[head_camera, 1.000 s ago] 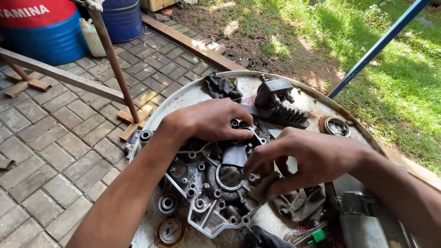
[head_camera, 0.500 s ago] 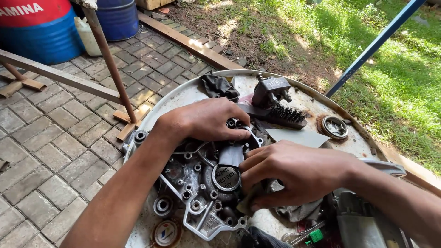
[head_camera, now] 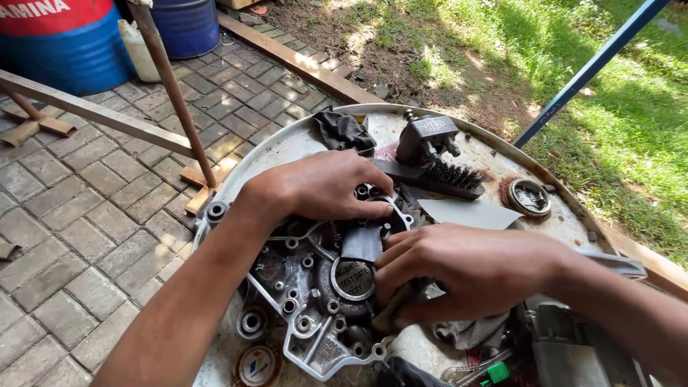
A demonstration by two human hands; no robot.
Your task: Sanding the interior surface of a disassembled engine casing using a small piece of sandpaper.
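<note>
A grimy silver cast-metal engine cover, webbed with ribs and round bolt holes, lies flat on a round, stained white metal tabletop. The left hand rests palm-down on the cover's upper edge, fingers spread and curled over the rim, pinning it. The right hand sits on the cover's right side, fingers folded tightly around a worn wooden tool handle. Beyond the hands lie one black wire brush, one dark crumpled rag and one round rusty bearing ring. Two blue drums stand on the brick paving.
</note>
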